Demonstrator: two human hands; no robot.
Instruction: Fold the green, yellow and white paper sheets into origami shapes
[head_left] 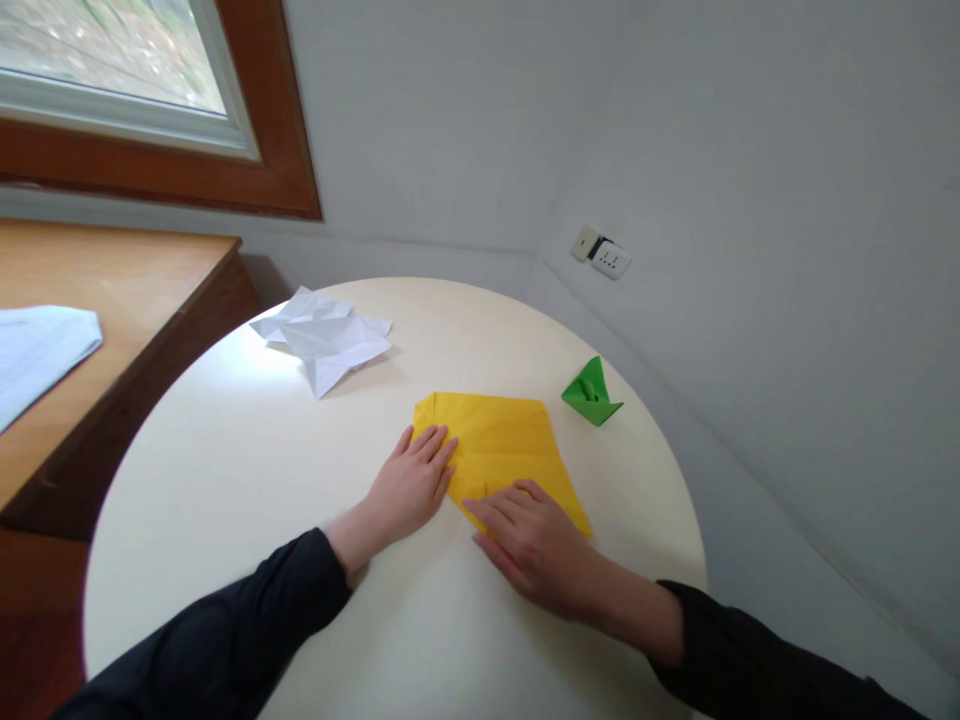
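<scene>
A sheet of yellow paper [502,435] with crease lines lies flat in the middle of the round table, its upper left corner folded over. My left hand [412,475] rests on the paper's left edge, fingers stretched out and lying flat. Over the near edge lies my right hand [532,545], its fingers extended and pressing on the paper close to the lower left corner. That hand hides part of the near edge. Beyond the sheet, to the right, stands a small folded green paper boat [592,393].
Crumpled, creased white paper [326,335] lies near the far left rim of the round white table [225,500]. A wooden desk [150,265] at the left carries a pale blue cloth-like item [45,350]. A wall socket [611,259] sits beyond the table, near the corner.
</scene>
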